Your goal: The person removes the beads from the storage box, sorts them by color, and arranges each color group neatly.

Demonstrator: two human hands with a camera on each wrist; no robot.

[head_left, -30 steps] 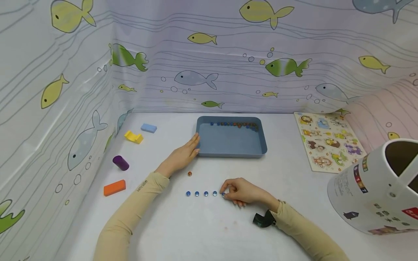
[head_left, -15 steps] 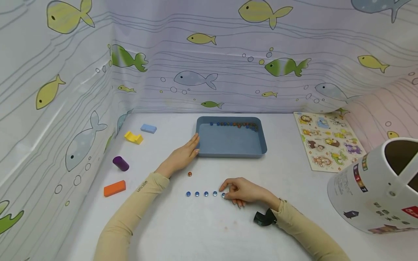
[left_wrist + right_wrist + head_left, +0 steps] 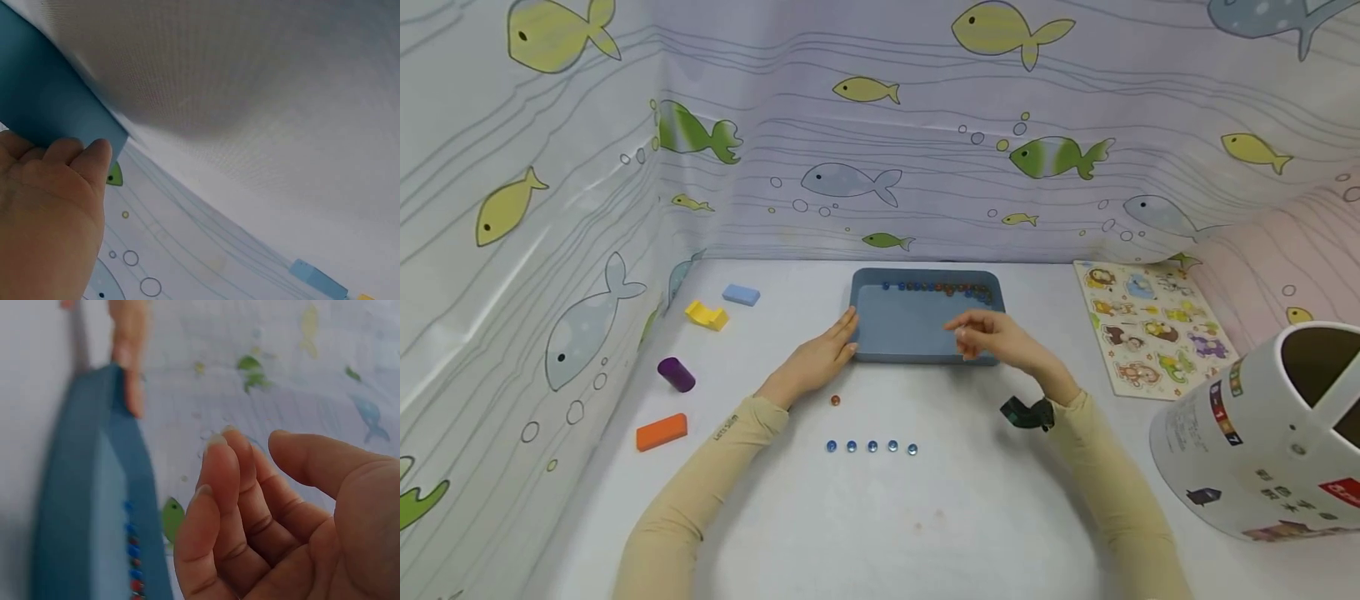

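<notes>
My left hand point(image 3: 815, 360) lies with straight fingers against the left wall of a blue-grey tray point(image 3: 925, 357). In the left wrist view its fingertips touch the tray's side point(image 3: 56, 100). Over the tray's front right part hovers my right hand point(image 3: 996, 337), fingers loosely bent and thumb apart, holding nothing in the right wrist view. Small blue and red-brown glass beads point(image 3: 940, 286) line the tray's far wall inside. On the white table, several blue glass beads point(image 3: 872, 447) form a spaced row. One orange-red bead point(image 3: 835, 401) sits above the row's left end.
At left lie a light blue block point(image 3: 742, 295), a yellow curved block point(image 3: 707, 316), a purple cylinder point(image 3: 677, 374) and an orange block point(image 3: 662, 432). An animal puzzle board point(image 3: 1153, 329) rests at right, behind a large white bucket point(image 3: 1232, 450). Fish-print curtains point(image 3: 925, 167) enclose the table.
My right hand has let go of the rightmost blue bead in the row and moved up and right, over the tray. My left hand stays at the tray.
</notes>
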